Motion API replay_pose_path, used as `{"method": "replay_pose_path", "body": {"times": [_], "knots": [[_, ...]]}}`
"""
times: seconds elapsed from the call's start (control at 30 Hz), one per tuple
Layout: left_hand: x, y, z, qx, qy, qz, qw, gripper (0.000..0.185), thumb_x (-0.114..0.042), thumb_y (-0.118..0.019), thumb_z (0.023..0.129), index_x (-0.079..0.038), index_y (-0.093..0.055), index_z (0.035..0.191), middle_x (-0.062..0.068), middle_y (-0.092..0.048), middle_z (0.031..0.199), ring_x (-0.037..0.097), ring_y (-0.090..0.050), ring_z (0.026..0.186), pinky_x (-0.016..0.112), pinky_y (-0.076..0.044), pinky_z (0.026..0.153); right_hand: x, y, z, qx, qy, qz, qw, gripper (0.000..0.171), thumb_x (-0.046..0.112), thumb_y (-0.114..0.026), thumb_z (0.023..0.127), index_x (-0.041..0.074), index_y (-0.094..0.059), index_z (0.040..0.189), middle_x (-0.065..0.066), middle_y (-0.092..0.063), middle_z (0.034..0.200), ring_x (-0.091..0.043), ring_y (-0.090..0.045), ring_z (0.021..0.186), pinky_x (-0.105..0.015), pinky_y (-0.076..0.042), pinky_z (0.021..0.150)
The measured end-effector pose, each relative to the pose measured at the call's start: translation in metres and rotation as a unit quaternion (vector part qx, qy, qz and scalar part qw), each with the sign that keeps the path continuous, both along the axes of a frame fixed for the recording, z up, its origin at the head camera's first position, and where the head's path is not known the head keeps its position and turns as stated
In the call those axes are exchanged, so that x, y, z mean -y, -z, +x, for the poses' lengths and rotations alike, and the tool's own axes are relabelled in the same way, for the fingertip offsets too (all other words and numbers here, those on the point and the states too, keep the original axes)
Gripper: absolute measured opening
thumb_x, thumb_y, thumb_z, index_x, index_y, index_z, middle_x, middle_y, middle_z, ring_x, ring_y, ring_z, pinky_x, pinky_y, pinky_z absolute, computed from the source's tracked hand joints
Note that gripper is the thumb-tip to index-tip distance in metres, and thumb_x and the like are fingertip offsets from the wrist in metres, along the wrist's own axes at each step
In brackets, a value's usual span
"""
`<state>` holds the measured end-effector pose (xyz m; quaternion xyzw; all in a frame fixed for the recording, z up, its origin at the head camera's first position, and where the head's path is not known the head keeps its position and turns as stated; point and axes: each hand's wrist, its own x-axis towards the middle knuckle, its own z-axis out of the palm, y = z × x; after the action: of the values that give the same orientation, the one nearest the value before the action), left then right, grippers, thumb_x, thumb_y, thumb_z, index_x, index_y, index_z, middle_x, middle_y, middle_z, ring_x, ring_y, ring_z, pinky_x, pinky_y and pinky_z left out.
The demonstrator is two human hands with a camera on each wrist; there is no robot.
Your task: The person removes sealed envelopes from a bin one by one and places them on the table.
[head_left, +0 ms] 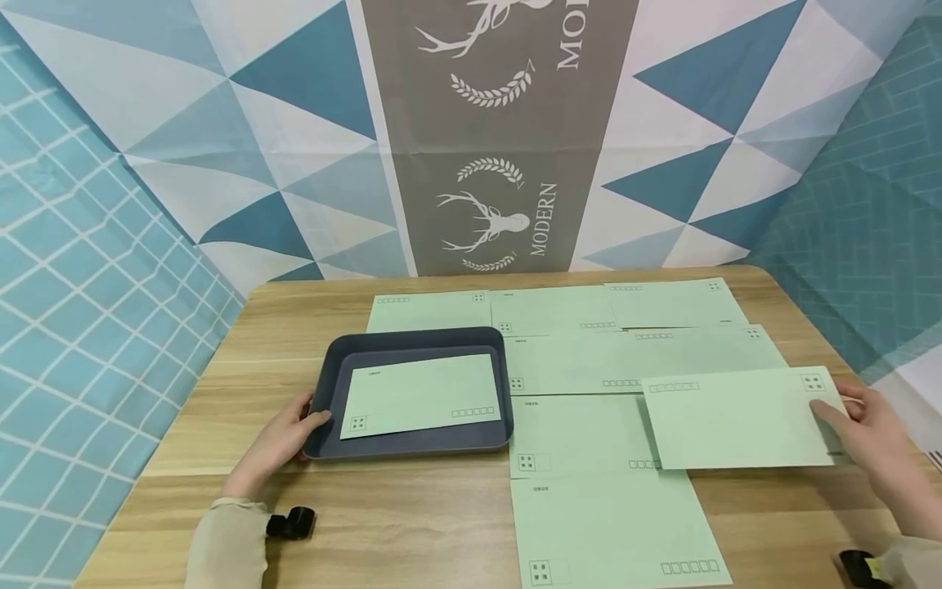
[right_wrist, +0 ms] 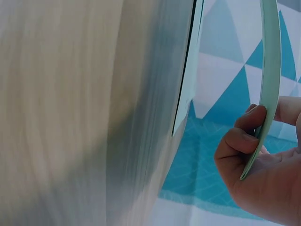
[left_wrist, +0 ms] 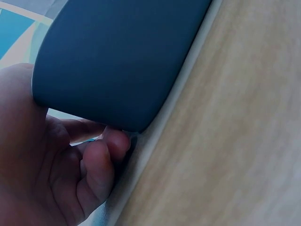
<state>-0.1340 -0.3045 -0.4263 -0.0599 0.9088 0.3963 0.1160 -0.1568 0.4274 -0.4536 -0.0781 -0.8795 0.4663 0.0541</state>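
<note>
At the left of the head view, my left hand point(head_left: 283, 435) grips the left side of a dark grey tray point(head_left: 412, 445), thumb over the rim. In the left wrist view, curled fingers sit under the tray's edge point(left_wrist: 113, 61), close to the tabletop. One pale green envelope point(head_left: 423, 395) lies in the tray, slightly tilted. My right hand point(head_left: 868, 429) pinches another pale green envelope point(head_left: 743, 421) by its right end, thumb on top. That envelope point(right_wrist: 272, 56) is raised off the table and bends slightly in the right wrist view.
More pale green envelopes lie in rows on the wooden table point(head_left: 368, 523), among them a front one point(head_left: 611, 523) and a back one point(head_left: 673, 307). The tray overlaps the back left envelope point(head_left: 430, 311). A patterned cloth point(head_left: 486, 123) hangs behind the table.
</note>
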Motion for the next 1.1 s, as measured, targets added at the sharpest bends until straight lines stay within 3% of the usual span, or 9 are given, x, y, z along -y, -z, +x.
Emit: {"method": "replay_pose_path", "body": {"times": [0.13, 0.17, 0.3, 0.4, 0.53, 0.63, 0.73, 0.97, 1.1], "knots": [[0.001, 0.002, -0.001, -0.001, 0.000, -0.002, 1.0000, 0.062, -0.035, -0.044, 0.094, -0.001, -0.022, 0.141, 0.029, -0.041, 0.126, 0.019, -0.051, 0.062, 0.033, -0.045, 0.049, -0.016, 0.007, -0.003, 0.009, -0.011, -0.003, 1.000, 0.033, 0.026, -0.055, 0.091, 0.028, -0.039, 0.119, 0.034, -0.052, 0.078, 0.000, -0.059, 0.060, -0.024, -0.048, 0.048], [0.001, 0.002, -0.001, -0.002, 0.000, -0.003, 1.0000, 0.062, -0.034, -0.044, 0.094, 0.000, -0.022, 0.141, 0.029, -0.041, 0.126, 0.018, -0.051, 0.063, 0.033, -0.045, 0.049, -0.018, 0.007, -0.004, 0.010, -0.009, -0.005, 1.000, 0.028, 0.026, -0.056, 0.090, 0.034, -0.038, 0.110, 0.034, -0.053, 0.078, 0.001, -0.059, 0.060, -0.024, -0.048, 0.049], [0.001, 0.002, -0.001, 0.000, -0.001, -0.003, 1.0000, 0.062, -0.034, -0.045, 0.094, -0.001, -0.023, 0.141, 0.028, -0.041, 0.127, 0.019, -0.052, 0.066, 0.033, -0.045, 0.050, -0.012, -0.002, 0.001, 0.027, -0.006, 0.005, 1.000, 0.028, 0.026, -0.058, 0.089, 0.031, -0.039, 0.108, 0.033, -0.052, 0.078, 0.002, -0.058, 0.060, -0.024, -0.048, 0.049], [0.000, 0.001, 0.000, 0.002, -0.001, -0.007, 1.0000, 0.063, -0.035, -0.044, 0.094, 0.000, -0.022, 0.141, 0.028, -0.040, 0.128, 0.020, -0.052, 0.071, 0.032, -0.045, 0.051, 0.000, -0.015, 0.007, 0.040, -0.016, 0.034, 0.999, 0.042, 0.024, -0.055, 0.091, 0.003, -0.040, 0.124, 0.034, -0.048, 0.076, 0.003, -0.057, 0.060, -0.023, -0.048, 0.049], [0.000, 0.001, 0.000, 0.000, 0.001, -0.017, 0.9999, 0.064, -0.036, -0.044, 0.094, 0.001, -0.022, 0.142, 0.029, -0.039, 0.129, 0.021, -0.052, 0.077, 0.032, -0.044, 0.053, 0.013, -0.029, 0.013, 0.054, -0.020, 0.092, 0.994, 0.060, 0.024, -0.053, 0.092, -0.022, -0.029, 0.122, 0.022, -0.053, 0.074, 0.005, -0.052, 0.058, -0.021, -0.045, 0.050], [0.000, 0.000, 0.001, 0.001, 0.000, -0.015, 0.9999, 0.064, -0.036, -0.044, 0.094, 0.001, -0.021, 0.142, 0.029, -0.039, 0.129, 0.021, -0.052, 0.077, 0.032, -0.044, 0.053, 0.017, -0.035, 0.014, 0.069, -0.005, 0.133, 0.989, 0.063, 0.027, -0.053, 0.091, -0.022, -0.029, 0.121, -0.013, -0.059, 0.084, 0.010, -0.043, 0.060, -0.018, -0.040, 0.051], [-0.001, -0.001, 0.001, 0.003, -0.002, -0.005, 1.0000, 0.064, -0.035, -0.044, 0.094, 0.001, -0.021, 0.142, 0.028, -0.040, 0.128, 0.020, -0.052, 0.071, 0.032, -0.044, 0.052, 0.015, -0.033, 0.012, 0.075, -0.001, 0.157, 0.985, 0.065, 0.029, -0.053, 0.091, -0.023, -0.030, 0.121, -0.038, -0.046, 0.103, 0.014, -0.036, 0.061, -0.017, -0.036, 0.052], [-0.001, -0.001, 0.001, 0.003, -0.005, 0.005, 1.0000, 0.061, -0.032, -0.044, 0.094, 0.002, -0.023, 0.140, 0.027, -0.043, 0.123, 0.018, -0.051, 0.063, 0.031, -0.044, 0.049, 0.005, -0.026, 0.007, 0.061, -0.018, 0.182, 0.981, 0.058, 0.026, -0.057, 0.089, -0.023, -0.041, 0.115, -0.011, -0.060, 0.082, 0.012, -0.040, 0.060, -0.016, -0.037, 0.051], [-0.002, -0.002, 0.002, 0.007, -0.005, 0.001, 1.0000, 0.062, -0.034, -0.044, 0.094, 0.001, -0.022, 0.141, 0.027, -0.042, 0.125, 0.018, -0.051, 0.066, 0.031, -0.044, 0.050, 0.003, -0.025, 0.005, 0.068, -0.020, 0.210, 0.975, 0.059, 0.029, -0.058, 0.088, -0.023, -0.044, 0.112, -0.033, -0.056, 0.093, 0.016, -0.034, 0.060, -0.017, -0.034, 0.051]]}}
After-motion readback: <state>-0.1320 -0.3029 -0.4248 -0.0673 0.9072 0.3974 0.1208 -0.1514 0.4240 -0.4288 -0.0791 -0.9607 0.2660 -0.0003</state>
